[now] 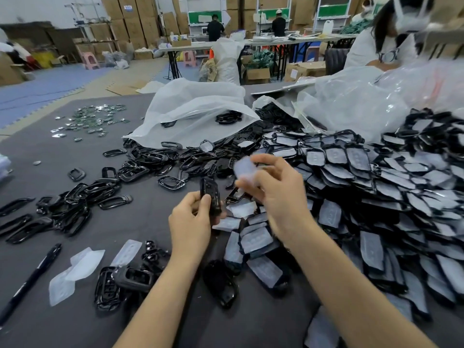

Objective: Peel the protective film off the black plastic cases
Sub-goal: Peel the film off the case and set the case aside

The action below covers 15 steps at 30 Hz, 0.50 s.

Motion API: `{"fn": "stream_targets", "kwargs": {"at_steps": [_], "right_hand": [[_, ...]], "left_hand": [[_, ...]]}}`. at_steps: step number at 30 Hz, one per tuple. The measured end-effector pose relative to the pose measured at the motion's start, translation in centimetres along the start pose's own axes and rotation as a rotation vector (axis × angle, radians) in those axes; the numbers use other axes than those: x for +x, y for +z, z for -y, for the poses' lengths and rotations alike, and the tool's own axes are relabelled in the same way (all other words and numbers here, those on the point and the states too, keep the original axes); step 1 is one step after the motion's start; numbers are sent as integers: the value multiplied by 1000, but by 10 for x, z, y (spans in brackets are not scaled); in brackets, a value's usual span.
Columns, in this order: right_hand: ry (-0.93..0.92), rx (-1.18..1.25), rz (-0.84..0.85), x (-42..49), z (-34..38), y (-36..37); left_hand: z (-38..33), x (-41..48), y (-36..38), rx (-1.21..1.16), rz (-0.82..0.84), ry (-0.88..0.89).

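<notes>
To my eye the table (75,156) wears matt grey cloth, felt-like. I see the case (211,197) as glossy black plastic, smooth. The film (244,169) looks thin, milky, translucent plastic, frosted. The rings (113,192) toward the left edge shine, polished black plastic. The bags (193,106) at the far edge are cloudy, crinkled plastic.

Filmed cases (364,187) piled right, frames (75,204) left (pen (30,280) nearer)
</notes>
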State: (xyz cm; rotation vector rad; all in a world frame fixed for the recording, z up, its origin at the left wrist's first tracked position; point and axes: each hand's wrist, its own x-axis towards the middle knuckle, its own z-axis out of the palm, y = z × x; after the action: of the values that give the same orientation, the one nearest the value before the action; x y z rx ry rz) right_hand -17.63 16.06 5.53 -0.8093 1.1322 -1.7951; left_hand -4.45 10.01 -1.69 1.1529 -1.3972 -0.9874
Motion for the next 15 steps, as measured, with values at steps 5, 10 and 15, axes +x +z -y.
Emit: {"fn": "stream_targets", "kwargs": {"at_steps": [5,10,15], "right_hand": [[115,220,-96,4,-7,-44],[19,219,-27,0,-2,-44],[35,208,-32,-4,-4,-45]], "left_hand": [[-5,-9,5,11,41,37],[-13,-15,7,-31,13,55],[-14,-17,9,-41,27,36]]}}
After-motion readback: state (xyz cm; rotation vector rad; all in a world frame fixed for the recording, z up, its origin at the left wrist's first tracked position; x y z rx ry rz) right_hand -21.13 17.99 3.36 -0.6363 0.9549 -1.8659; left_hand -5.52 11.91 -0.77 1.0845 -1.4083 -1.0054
